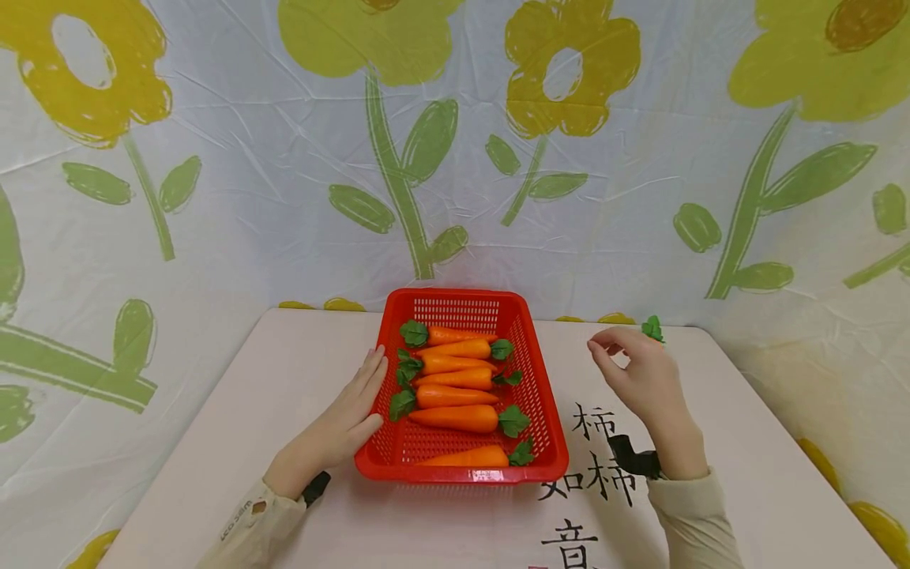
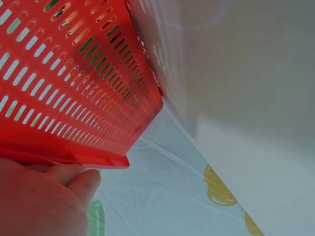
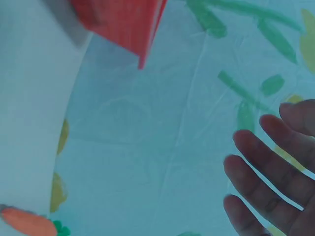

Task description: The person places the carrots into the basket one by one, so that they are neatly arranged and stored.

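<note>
A red plastic basket (image 1: 462, 474) with slotted walls stands on the table. Several orange carrots (image 1: 458, 419) with green leafy tops lie crosswise in it. My left hand (image 1: 334, 427) rests along the basket's left rim with fingers extended; the left wrist view shows the fingertips right at the rim (image 2: 64, 160). To the right of the basket my right hand (image 1: 643, 379) is raised over the table, fingers apart and holding nothing. Another carrot (image 3: 29, 222) lies on the table on that side; the head view shows just its leafy top (image 1: 652, 328) behind the right hand.
A pale table (image 1: 284, 363) with black brush-written characters (image 1: 604, 474) on its right half bears the basket. Behind and at both sides hangs a white cloth (image 1: 249, 197) printed with yellow flowers and green leaves, close to the table's back edge.
</note>
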Tool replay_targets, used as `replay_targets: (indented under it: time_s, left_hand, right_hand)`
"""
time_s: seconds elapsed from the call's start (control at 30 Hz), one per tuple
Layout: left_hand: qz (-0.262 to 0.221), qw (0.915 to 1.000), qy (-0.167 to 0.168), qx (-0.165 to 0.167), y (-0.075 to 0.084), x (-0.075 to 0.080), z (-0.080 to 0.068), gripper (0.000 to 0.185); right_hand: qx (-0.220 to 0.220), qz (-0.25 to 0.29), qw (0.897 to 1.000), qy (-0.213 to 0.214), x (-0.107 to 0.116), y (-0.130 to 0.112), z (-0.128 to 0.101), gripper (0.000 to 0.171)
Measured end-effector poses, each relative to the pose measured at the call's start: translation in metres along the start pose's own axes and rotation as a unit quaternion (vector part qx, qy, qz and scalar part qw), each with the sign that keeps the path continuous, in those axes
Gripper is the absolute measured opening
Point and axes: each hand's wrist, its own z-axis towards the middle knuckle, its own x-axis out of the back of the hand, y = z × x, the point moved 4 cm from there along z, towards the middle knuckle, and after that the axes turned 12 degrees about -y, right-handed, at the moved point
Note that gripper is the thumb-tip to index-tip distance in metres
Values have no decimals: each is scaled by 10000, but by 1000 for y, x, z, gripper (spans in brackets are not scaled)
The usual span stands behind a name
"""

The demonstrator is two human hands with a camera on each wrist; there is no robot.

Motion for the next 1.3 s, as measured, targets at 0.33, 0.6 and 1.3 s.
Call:
replay_targets:
  time_s: [0.33, 0.6, 1.3]
  left_hand:
    - [-24, 10000, -34, 78, 0, 0, 0, 74]
    - [-25, 10000, -11, 81, 0, 0, 0, 74]
    - [-63, 10000, 3, 32, 2, 1, 1, 74]
  right_hand:
    - [-1059, 66, 9929, 534, -2, 51, -14, 9]
    - [-2313, 145, 9723, 300, -23, 100, -31, 19]
    - [-4348, 873, 8840, -1481, -75, 164, -67, 71]
